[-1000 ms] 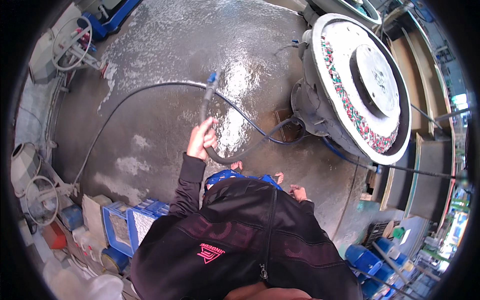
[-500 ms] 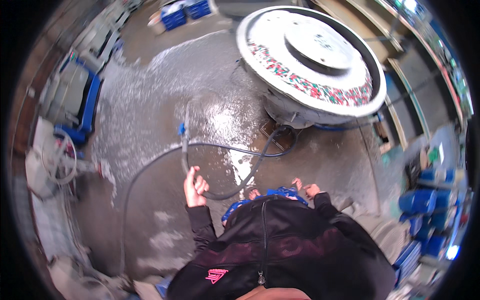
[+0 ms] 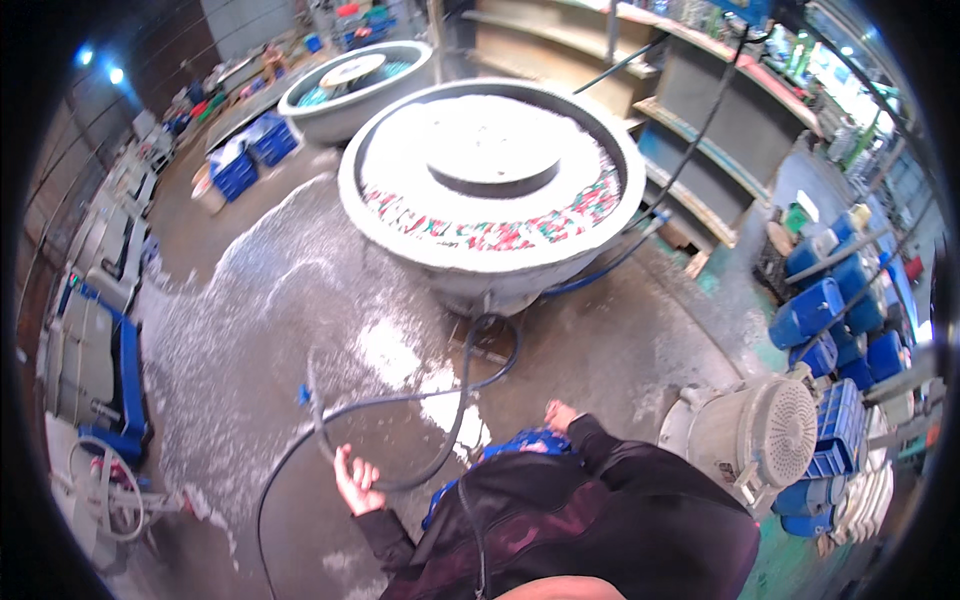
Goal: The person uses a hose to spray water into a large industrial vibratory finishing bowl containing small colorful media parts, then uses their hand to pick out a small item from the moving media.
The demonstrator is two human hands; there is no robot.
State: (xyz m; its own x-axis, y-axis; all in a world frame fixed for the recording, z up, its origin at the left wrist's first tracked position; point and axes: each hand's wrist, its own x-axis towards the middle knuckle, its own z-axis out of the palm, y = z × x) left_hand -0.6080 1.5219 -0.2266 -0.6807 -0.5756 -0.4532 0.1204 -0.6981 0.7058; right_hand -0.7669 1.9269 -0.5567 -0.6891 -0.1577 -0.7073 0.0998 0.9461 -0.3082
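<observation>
L hand (image 3: 357,482) gripping grey hose (image 3: 321,432), R hand (image 3: 561,416) well off it.
R hand: nothing seen in it, can't tell if clenched. Hose end w/ 1 blue valve (image 3: 304,395) points fwd & slightly L of L hand, the nearer of 2; big round bowl (image 3: 480,262) stands farther fwd, to R, on wet floor (image 3: 600,350).

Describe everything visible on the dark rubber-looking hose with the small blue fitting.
The dark rubber-looking hose is long, flexible and slender. The person's left hand grips it near its free end, which points up and away past a small blue fitting; whether water is flowing is unclear. From the hand it bends right, loops near the base of the large round grey-white tub, then appears to curve back left across the wet grey floor toward the lower picture edge.
</observation>
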